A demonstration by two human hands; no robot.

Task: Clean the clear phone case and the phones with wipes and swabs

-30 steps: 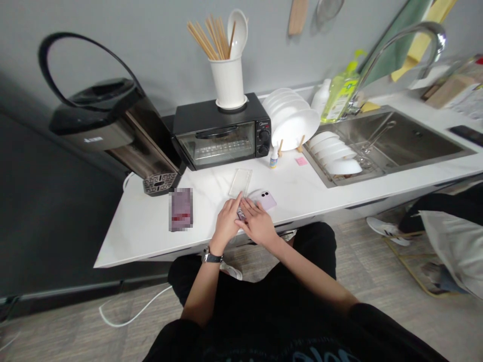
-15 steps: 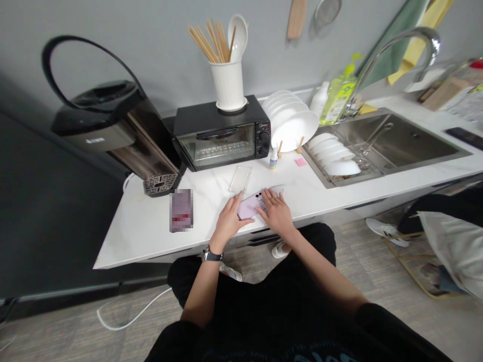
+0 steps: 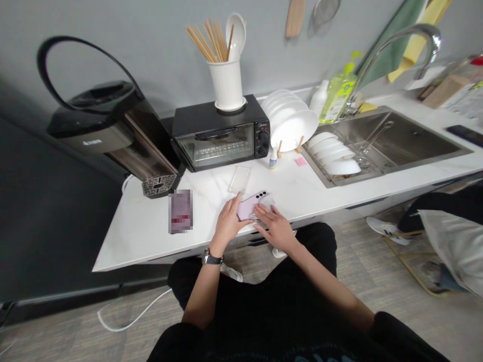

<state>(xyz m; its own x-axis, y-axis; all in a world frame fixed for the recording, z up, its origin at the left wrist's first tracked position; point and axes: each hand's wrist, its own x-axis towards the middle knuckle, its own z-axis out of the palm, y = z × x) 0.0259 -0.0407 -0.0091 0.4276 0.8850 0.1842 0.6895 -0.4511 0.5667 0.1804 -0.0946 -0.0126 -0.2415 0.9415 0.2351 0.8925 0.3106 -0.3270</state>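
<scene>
L hand (image 3: 226,223) grips pink phone (image 3: 249,205), face down on desk (image 3: 143,226) edge. R hand (image 3: 274,227) flat on clear case (image 3: 267,201) just right of phone. Step looks like fitting case; next needs corner alignment.

One head-worn camera is looking forward and down — sitting close over the white tabletop (image 3: 151,231), taking in the toaster oven (image 3: 221,133) and sink (image 3: 392,143) beyond.

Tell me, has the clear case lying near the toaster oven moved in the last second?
No. The clear case lies on the same spot of the counter, just in front of the toaster oven, untouched.
</scene>
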